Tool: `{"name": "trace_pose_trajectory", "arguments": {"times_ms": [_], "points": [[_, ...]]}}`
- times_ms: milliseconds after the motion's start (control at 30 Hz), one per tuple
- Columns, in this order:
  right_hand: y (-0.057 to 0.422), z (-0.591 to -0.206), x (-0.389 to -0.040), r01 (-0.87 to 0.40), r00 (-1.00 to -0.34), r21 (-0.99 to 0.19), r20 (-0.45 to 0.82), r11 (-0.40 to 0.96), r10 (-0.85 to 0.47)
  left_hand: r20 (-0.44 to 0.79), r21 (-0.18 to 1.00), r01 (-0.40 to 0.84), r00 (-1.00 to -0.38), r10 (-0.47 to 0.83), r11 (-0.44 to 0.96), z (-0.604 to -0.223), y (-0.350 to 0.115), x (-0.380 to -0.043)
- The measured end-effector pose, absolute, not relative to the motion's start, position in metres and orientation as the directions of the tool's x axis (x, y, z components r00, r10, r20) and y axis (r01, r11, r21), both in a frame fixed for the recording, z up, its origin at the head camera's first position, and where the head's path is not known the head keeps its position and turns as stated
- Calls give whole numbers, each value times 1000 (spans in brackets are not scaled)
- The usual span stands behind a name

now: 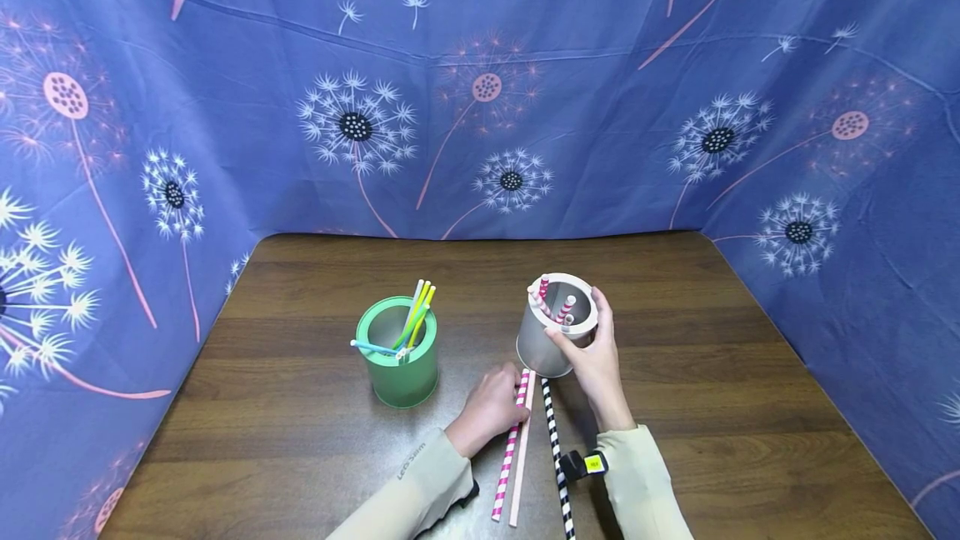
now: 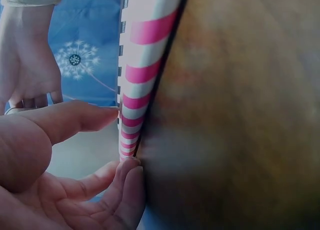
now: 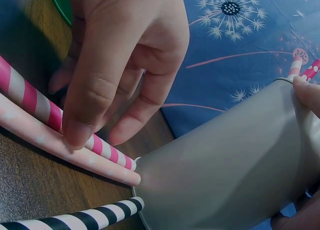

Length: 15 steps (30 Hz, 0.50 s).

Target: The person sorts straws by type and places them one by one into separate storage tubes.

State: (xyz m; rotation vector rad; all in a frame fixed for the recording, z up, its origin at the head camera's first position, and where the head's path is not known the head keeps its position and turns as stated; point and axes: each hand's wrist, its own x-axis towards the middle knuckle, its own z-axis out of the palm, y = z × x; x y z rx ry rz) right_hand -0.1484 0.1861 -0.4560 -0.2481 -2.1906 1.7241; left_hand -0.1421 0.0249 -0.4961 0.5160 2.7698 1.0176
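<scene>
My right hand (image 1: 597, 361) grips the grey metal can (image 1: 542, 344) near its white rim, thumb in front and fingers round the far right side. Several red-and-white patterned paper straws (image 1: 566, 307) stand inside it. In front, a pink-striped paper straw (image 1: 506, 461) and a pale pink paper straw (image 1: 519, 477) lie side by side, far ends at the can's base. Around these two straws is my left hand (image 1: 491, 408), its thumb (image 3: 80, 132) on the pale one's side and its fingers beyond the striped one. A black-and-white striped straw (image 1: 557, 448) lies to the right.
On the left stands a green can (image 1: 405, 382) with several yellow, green, blue and white straws (image 1: 420, 315). Both cans are on a dark wooden table (image 1: 300, 457). Blue dandelion-print cloth (image 1: 600, 132) hangs around its back and sides.
</scene>
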Motion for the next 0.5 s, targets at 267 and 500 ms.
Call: {"name": "trace_pose_trajectory", "arguments": {"times_ms": [267, 500], "points": [[186, -457, -149, -74, -926, -967, 157, 242, 343, -44, 660, 246, -930, 364, 710, -494, 27, -139], [187, -457, -150, -76, -926, -970, 154, 230, 344, -28, 632, 283, -922, 386, 721, -494, 29, -137]]}}
